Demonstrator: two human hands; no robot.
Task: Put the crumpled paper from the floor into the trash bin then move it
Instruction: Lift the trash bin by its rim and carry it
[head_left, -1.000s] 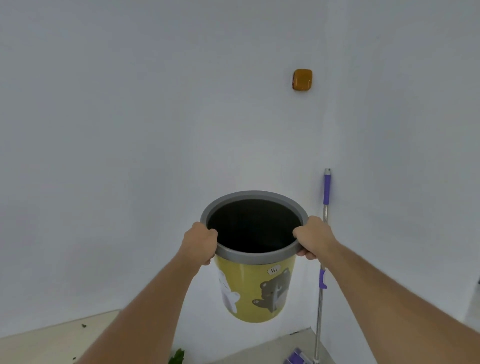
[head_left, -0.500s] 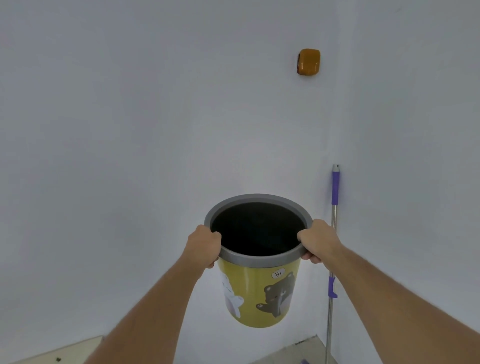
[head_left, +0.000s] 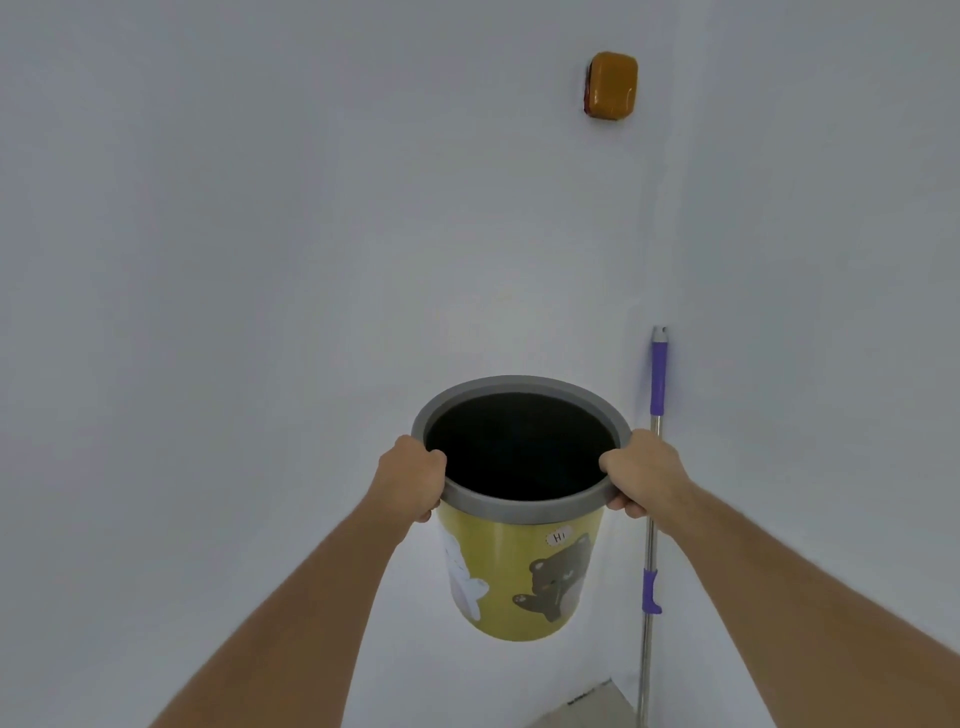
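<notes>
A yellow trash bin (head_left: 514, 577) with a grey rim and cartoon bear pictures hangs in the air in front of a white wall corner. My left hand (head_left: 410, 480) grips the left side of the rim. My right hand (head_left: 641, 475) grips the right side of the rim. The bin tilts slightly, its dark inside facing me. The inside is black and I cannot see any crumpled paper in it.
A mop handle (head_left: 653, 493) with purple grips leans in the corner just right of the bin. An orange box (head_left: 612, 85) is fixed high on the wall. A small patch of floor (head_left: 587, 709) shows at the bottom.
The bin sits a little higher and closer to the corner in view. The floor has nearly dropped out of the frame as the view tilted upward. Both hands keep their grip on the rim.
</notes>
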